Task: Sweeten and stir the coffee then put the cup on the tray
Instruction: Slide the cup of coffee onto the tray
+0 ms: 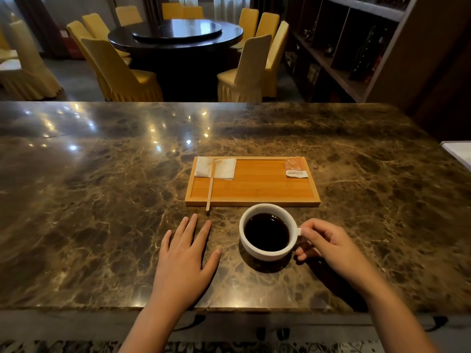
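A white cup (265, 253) full of black coffee stands on the marble counter, just in front of a wooden tray (254, 189). My right hand (328, 245) pinches the cup's handle on its right side. My left hand (186, 256) lies flat on the counter left of the cup, fingers spread, holding nothing. On the tray's far left lies a white napkin (224, 168) with a wooden stir stick (212, 186) across it, the stick's near end jutting over the tray's front edge. An orange sugar sachet (295, 167), torn at one end, lies at the tray's far right corner.
The brown marble counter (102, 187) stretches wide on both sides. Its front edge runs just under my wrists. Beyond it are a dark round table (175, 34) with yellow-covered chairs and a wooden shelf unit (356, 47) at right. A white object (458, 151) shows at the right edge.
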A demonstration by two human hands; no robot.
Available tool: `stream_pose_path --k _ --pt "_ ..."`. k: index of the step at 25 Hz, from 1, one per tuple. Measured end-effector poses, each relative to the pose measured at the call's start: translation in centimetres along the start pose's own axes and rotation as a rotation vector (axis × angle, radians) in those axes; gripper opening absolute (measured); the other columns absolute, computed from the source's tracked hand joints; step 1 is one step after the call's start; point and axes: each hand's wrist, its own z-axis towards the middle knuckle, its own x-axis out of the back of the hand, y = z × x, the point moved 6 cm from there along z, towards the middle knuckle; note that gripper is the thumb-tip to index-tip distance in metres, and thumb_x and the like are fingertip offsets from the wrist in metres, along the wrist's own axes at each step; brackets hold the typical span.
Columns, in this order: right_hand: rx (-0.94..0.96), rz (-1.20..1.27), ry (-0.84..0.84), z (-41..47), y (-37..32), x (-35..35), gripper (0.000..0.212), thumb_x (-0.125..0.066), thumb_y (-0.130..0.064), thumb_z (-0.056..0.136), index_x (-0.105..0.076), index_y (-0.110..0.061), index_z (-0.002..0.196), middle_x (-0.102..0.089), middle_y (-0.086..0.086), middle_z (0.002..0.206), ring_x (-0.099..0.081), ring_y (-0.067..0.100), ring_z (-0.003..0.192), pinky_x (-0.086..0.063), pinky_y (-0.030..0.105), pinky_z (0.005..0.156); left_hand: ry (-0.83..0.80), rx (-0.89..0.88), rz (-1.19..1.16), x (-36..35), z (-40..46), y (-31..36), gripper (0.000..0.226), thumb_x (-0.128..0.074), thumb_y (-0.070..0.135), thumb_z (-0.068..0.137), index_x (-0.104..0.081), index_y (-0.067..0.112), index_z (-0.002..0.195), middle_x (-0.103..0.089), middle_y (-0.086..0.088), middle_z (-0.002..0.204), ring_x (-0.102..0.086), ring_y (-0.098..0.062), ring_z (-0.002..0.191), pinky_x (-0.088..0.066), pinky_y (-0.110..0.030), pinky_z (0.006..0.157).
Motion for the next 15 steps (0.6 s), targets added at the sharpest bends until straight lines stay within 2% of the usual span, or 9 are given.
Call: stream_pose_path --k 4,7,10,15 --pt "0.013 -0.002 -0.011 -0.09 0.00 -0.24 0.024 -0.056 -0.031 0.080 -0.066 -0.010 0.084 -0.072 0.004 0.074 -0.067 0.022 0.065 -0.058 0.030 0.060 0.001 0.001 0.002 0.08 -0.02 0.05 0.061 -0.025 0.058 0.088 -0.011 0.036 0.143 -0.006 0.004 0.156 0.005 -0.010 0.142 0.001 -0.040 0.116" --pt "0.055 -0.060 -0.017 -0.59 -0.11 -0.60 0.025 -0.053 -0.033 0.083 -0.064 -0.011 0.080 -0.069 0.007 0.074 -0.068 0.025 0.066 -0.059 0.035 0.063 0.006 0.005 -0.012 0.09 -0.04 0.11 0.061 -0.028 0.057 0.089 -0.013 0.036 0.143 -0.006 0.004 0.156 0.006 -0.008 0.141 0.001 -0.040 0.116" --pt "0.058 -0.038 -0.046 -0.90 -0.23 -0.79 0.027 -0.052 -0.033 0.084 -0.062 -0.009 0.078 -0.068 0.005 0.072 -0.066 0.024 0.064 -0.058 0.035 0.062 -0.003 0.007 -0.005 0.06 -0.04 0.18 0.061 -0.024 0.059 0.088 -0.009 0.037 0.143 -0.003 0.005 0.156 0.012 -0.005 0.138 0.003 -0.039 0.116" --pt "0.037 0.004 -0.079 -0.53 -0.51 -0.57 0.025 -0.051 -0.030 0.084 -0.061 -0.009 0.075 -0.064 0.002 0.069 -0.062 0.023 0.062 -0.055 0.037 0.059 0.000 0.006 0.002 0.08 0.02 0.08 0.061 -0.024 0.059 0.088 -0.010 0.037 0.143 -0.004 0.005 0.156 0.010 -0.006 0.139 0.002 -0.039 0.117"
